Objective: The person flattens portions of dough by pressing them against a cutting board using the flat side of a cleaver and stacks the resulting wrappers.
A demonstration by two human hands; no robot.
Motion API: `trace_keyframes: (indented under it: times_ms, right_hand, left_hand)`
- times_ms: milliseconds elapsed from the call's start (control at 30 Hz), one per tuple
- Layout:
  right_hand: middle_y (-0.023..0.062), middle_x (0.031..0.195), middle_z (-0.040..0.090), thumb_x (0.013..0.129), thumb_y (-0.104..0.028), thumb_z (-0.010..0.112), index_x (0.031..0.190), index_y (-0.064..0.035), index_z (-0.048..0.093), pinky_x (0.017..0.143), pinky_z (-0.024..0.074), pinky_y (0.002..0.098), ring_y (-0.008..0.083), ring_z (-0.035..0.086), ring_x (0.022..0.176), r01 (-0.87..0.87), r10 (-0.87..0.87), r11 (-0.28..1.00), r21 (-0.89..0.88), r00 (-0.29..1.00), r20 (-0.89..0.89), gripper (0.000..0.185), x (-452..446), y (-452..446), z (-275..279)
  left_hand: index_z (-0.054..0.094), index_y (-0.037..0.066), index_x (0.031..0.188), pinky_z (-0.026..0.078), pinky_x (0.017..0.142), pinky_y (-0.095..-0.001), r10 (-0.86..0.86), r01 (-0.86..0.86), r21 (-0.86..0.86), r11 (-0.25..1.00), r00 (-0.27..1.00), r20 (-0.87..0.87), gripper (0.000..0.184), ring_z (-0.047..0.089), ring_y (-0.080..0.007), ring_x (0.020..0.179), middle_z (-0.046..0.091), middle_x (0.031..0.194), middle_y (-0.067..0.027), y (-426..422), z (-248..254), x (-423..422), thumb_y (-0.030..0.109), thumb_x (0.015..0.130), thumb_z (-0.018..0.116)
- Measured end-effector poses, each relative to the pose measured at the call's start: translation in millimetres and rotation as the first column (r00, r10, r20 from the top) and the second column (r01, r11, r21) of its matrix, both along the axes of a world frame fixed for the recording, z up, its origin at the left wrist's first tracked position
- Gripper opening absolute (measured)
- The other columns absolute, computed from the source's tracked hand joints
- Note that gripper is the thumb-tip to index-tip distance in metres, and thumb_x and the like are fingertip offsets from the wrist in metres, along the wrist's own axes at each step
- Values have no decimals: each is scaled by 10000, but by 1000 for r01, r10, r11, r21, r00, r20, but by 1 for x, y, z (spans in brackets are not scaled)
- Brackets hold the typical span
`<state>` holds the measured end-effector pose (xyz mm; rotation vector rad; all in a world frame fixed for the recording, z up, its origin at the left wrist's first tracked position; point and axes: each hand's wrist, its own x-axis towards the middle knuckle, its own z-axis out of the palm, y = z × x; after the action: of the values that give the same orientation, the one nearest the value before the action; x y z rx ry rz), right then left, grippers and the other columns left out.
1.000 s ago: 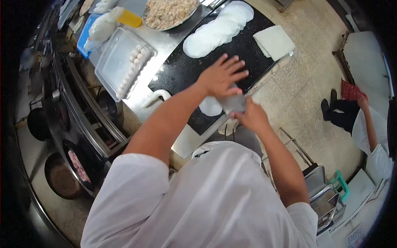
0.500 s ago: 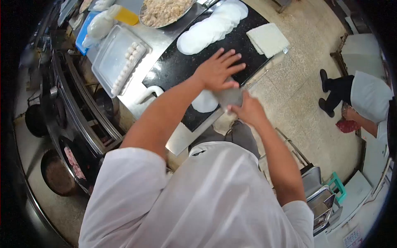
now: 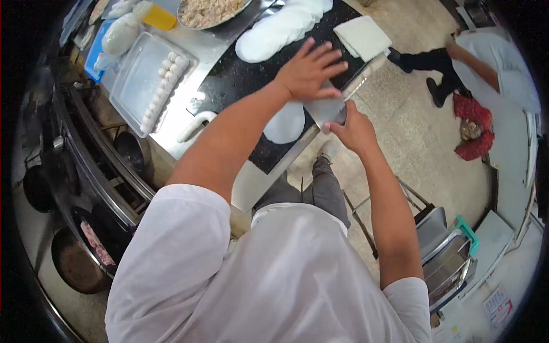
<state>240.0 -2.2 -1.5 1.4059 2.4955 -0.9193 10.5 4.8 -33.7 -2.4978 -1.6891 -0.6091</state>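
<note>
My left hand has its fingers spread, its palm side over the far end of a flat metal blade. My right hand is closed round the near end of the blade. Beside the blade, a thin white dough round lies on the black board. Overlapping white rounds are fanned out at the board's far side. A bent dough roll sits by my left forearm. A folded white cloth rests on the board's right edge.
Left of the board are a clear tray with dough pieces, a yellow container and a bowl of filling. Woks stand lower left. Another person walks at the right, near a red cloth.
The view has shifted, so the board sits higher and further left. The blade between my hands is clearer and beside the dough round. The other person has moved closer to the table.
</note>
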Motion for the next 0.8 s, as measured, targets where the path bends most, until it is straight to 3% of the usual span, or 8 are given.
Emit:
trace_keyframes:
  times_ms: [67, 167, 233, 300, 433, 533, 633, 800]
  right_hand:
    - [330, 899, 683, 854, -386, 782, 1274, 47, 439, 722, 544, 546, 493, 695, 874, 118, -120, 993, -25, 987, -106, 693, 0, -29, -1]
    - [346, 895, 673, 896, -326, 749, 1260, 74, 410, 711, 533, 537, 504, 688, 862, 207, -216, 964, -166, 976, -38, 638, 27, -109, 8]
    - [339, 900, 676, 899, -312, 745, 1245, 66, 434, 720, 529, 527, 503, 685, 862, 193, -199, 953, -233, 980, -5, 600, 53, -153, 24]
    - [318, 900, 684, 897, -293, 742, 1226, 38, 481, 728, 529, 519, 493, 687, 857, 151, -154, 945, -290, 988, 14, 534, 83, -185, 33]
    - [284, 876, 691, 906, -239, 731, 1153, 0, 547, 722, 527, 515, 484, 686, 851, 223, -226, 947, -230, 974, 10, 390, 82, -159, 50]
    - [299, 874, 685, 921, -232, 710, 1085, 6, 541, 719, 519, 538, 499, 677, 869, 187, -199, 976, -112, 974, -106, 334, 51, -92, 45]
    - [330, 905, 679, 921, -256, 711, 1116, 18, 507, 748, 526, 558, 530, 664, 893, 106, -108, 994, -26, 982, -156, 393, 6, -37, 9]
    - [346, 955, 679, 909, -262, 722, 1183, 25, 487, 791, 523, 576, 538, 660, 934, -168, 129, 949, -267, 979, -157, 461, -34, -48, -6]
  left_hand:
    - [558, 228, 1437, 351, 1159, -513, 111, -126, 160, 979, 989, 98, 725, 491, -324, 1361, 572, 1402, -87, 3, 6, -5, 634, 848, 677]
    - [668, 100, 1209, 552, 854, -471, 405, -296, -433, 851, 895, 184, 679, 695, -374, 993, 719, 1069, -146, -32, 47, -2, 672, 843, 671]
    - [714, 65, 1000, 548, 752, -509, 262, -73, -747, 661, 955, 139, 615, 702, -406, 827, 716, 868, -195, -58, 28, -6, 660, 851, 673]
    - [716, 55, 872, 544, 739, -493, 359, 11, -752, 659, 874, 327, 517, 703, -400, 803, 698, 768, -193, -97, 37, -5, 572, 857, 717]
    - [677, 55, 1024, 550, 764, -496, 611, -248, -635, 732, 650, 451, 287, 698, -400, 906, 722, 922, -186, -136, 29, -1, 246, 834, 776]
    - [659, 63, 1093, 551, 739, -482, 581, -399, -423, 813, 598, 552, 262, 697, -376, 856, 702, 932, -162, -146, 14, 7, 158, 861, 734]
    - [680, 65, 1142, 559, 721, -416, 589, -395, -437, 808, 569, 574, 262, 702, -336, 839, 700, 974, -150, -149, 19, 8, 92, 884, 723]
    - [711, 21, 1108, 553, 687, -330, 580, -401, -422, 813, 500, 643, 194, 695, -208, 780, 700, 937, -117, -163, 41, 17, 53, 917, 701]
